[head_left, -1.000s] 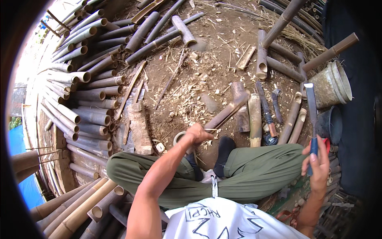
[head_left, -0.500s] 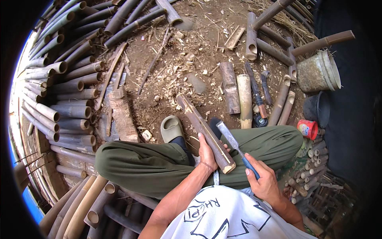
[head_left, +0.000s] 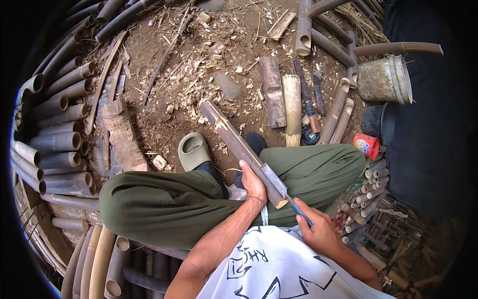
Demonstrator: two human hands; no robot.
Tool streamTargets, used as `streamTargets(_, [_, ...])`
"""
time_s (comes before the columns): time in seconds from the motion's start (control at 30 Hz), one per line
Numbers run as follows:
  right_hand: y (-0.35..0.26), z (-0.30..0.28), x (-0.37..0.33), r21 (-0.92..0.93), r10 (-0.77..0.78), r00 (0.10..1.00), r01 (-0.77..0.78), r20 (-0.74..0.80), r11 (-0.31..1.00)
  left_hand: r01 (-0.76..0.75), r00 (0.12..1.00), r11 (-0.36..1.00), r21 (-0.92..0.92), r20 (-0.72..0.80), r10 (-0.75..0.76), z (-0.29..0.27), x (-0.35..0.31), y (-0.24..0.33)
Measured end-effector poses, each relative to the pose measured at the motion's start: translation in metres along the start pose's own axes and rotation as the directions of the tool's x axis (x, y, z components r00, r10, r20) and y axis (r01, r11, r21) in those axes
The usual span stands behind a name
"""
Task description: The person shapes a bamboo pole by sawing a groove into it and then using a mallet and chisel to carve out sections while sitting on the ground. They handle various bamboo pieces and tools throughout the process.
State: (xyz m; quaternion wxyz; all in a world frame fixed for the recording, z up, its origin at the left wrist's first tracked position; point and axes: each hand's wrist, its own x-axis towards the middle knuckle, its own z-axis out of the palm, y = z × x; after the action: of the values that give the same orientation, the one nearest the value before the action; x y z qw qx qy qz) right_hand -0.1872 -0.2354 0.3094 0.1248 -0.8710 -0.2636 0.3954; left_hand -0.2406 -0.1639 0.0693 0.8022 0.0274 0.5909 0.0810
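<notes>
A dark bamboo piece (head_left: pixel 233 141) with pale scraped patches slants across my lap, its near end cut and pale. My left hand (head_left: pixel 253 182) is closed around it near the lower end, thumb on top; the other fingers are hidden beneath. In my right hand (head_left: pixel 318 230) is a chisel (head_left: pixel 275 179) with a blue handle, held in closed fingers. The flat metal blade lies along the right side of the bamboo, close to its lower end, and appears to touch it.
Beyond my right knee lie a log (head_left: pixel 273 94), a pale bamboo length (head_left: pixel 292 107), a knife (head_left: pixel 306 97) and a hatchet-like tool (head_left: pixel 318 92). A bucket (head_left: pixel 381 79) and a red container (head_left: pixel 366 145) stand at right. Bamboo poles (head_left: pixel 62 142) are stacked left; chips litter the dirt floor.
My right hand has brought the chisel down and left, from above my thigh onto the bamboo. The view has shifted, so the surroundings appear farther left and slightly higher.
</notes>
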Motion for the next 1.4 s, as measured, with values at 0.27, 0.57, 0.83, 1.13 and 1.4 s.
streamTargets(0.27, [0.004, 0.016, 0.048, 0.114, -0.054, 0.998, 0.056, -0.017, 0.992, -0.122, 0.992, 0.992, 0.026, -0.015, 0.123, 0.004, 0.004, -0.004])
streamTargets(0.57, [-0.030, 0.042, 0.160, 0.177, 0.026, 0.998, -0.034, 0.050, 0.984, -0.105, 0.994, 0.992, 0.065, 0.020, 0.104, 0.017, -0.023, 0.028])
streamTargets(0.83, [-0.032, 0.039, 0.152, 0.164, 0.051, 0.997, -0.059, 0.056, 0.985, -0.148, 0.989, 0.982, 0.117, -0.011, 0.151, 0.014, -0.019, 0.020])
streamTargets(1.13, [-0.031, 0.052, 0.167, 0.185, 0.047, 0.998, -0.053, 0.033, 0.981, -0.165, 0.986, 0.977, 0.133, 0.009, 0.165, 0.014, -0.016, 0.019])
streamTargets(1.4, [-0.032, 0.059, 0.188, 0.141, 0.054, 0.997, -0.060, 0.045, 0.988, -0.153, 0.988, 0.983, 0.102, 0.044, 0.149, 0.015, -0.012, 0.021])
